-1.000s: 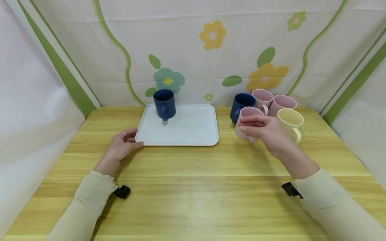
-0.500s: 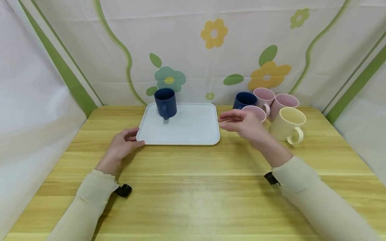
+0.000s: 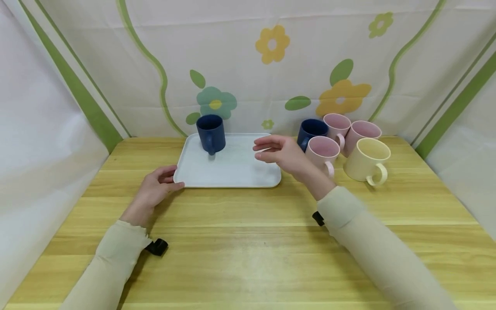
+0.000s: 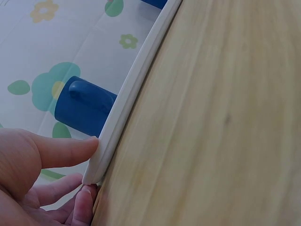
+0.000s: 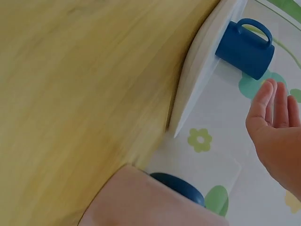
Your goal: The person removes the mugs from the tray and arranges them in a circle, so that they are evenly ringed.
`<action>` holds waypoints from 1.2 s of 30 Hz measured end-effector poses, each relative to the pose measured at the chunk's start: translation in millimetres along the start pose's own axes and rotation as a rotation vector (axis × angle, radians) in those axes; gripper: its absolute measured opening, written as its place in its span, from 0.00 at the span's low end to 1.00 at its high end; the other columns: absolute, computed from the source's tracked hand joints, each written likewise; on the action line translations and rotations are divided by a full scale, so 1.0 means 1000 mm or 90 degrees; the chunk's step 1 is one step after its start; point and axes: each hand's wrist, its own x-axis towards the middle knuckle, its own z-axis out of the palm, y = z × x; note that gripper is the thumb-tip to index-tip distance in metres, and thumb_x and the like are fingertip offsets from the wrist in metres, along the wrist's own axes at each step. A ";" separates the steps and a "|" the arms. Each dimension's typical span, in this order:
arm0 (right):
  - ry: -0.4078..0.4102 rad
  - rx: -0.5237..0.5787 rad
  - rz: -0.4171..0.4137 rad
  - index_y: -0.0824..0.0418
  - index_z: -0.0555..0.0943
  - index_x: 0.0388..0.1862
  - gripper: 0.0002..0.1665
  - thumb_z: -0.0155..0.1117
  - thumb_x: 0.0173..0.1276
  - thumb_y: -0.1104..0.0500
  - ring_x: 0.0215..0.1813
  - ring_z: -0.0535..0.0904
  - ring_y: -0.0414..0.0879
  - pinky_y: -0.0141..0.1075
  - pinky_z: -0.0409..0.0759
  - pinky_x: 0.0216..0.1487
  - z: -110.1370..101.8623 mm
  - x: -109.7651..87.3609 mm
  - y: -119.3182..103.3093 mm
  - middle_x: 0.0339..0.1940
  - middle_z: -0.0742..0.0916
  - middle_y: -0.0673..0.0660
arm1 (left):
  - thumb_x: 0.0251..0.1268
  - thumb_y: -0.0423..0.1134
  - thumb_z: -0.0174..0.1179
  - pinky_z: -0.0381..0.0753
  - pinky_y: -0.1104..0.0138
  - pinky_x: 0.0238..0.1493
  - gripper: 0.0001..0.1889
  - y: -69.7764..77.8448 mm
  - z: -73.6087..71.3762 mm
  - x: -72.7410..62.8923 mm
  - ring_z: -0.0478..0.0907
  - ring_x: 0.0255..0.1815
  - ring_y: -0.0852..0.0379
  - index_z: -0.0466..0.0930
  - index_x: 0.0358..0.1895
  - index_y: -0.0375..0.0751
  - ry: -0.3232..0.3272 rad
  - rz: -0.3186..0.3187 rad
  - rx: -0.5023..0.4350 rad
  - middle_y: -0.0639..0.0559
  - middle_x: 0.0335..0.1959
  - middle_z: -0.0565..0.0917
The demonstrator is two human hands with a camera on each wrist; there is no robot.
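Observation:
My left hand (image 3: 153, 189) grips the near left corner of a white tray (image 3: 232, 181). In the left wrist view the thumb lies on the tray's front edge, with the fingers round the corner. A dark blue mug (image 3: 211, 134) stands upright on the tray's back left part, handle facing me. Over the tray's right side hovers my right hand (image 3: 286, 156), fingers loosely extended and holding nothing. In the right wrist view it appears apart from the blue mug (image 5: 245, 48). Nearest it on the right is a pink mug (image 3: 320, 158) on the table.
Right of the tray, mugs stand close together: a second dark blue mug (image 3: 312, 129), two more pink mugs (image 3: 336, 127) behind, and a yellow mug (image 3: 362, 165) at the right front. A flowered cloth (image 3: 240, 64) hangs behind the wooden table (image 3: 232, 249).
My right hand has moved left from in front of the mugs to over the tray's right side, uncovering the front pink mug. The left hand stays at the tray corner.

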 end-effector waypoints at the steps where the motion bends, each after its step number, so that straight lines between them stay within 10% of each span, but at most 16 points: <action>1: 0.000 0.002 0.000 0.59 0.82 0.68 0.25 0.72 0.73 0.60 0.60 0.87 0.46 0.36 0.84 0.59 0.002 0.003 0.000 0.66 0.87 0.65 | 0.75 0.40 0.67 0.72 0.72 0.58 0.41 0.000 0.000 0.000 0.70 0.74 0.43 0.58 0.85 0.41 0.000 0.002 0.002 0.36 0.79 0.69; 36: -0.061 0.110 0.103 0.59 0.78 0.73 0.31 0.72 0.73 0.61 0.70 0.83 0.50 0.49 0.79 0.73 0.075 0.077 0.003 0.69 0.86 0.57 | 0.76 0.41 0.67 0.74 0.80 0.48 0.41 -0.001 -0.002 0.001 0.70 0.71 0.44 0.56 0.85 0.38 -0.007 0.018 0.014 0.34 0.80 0.66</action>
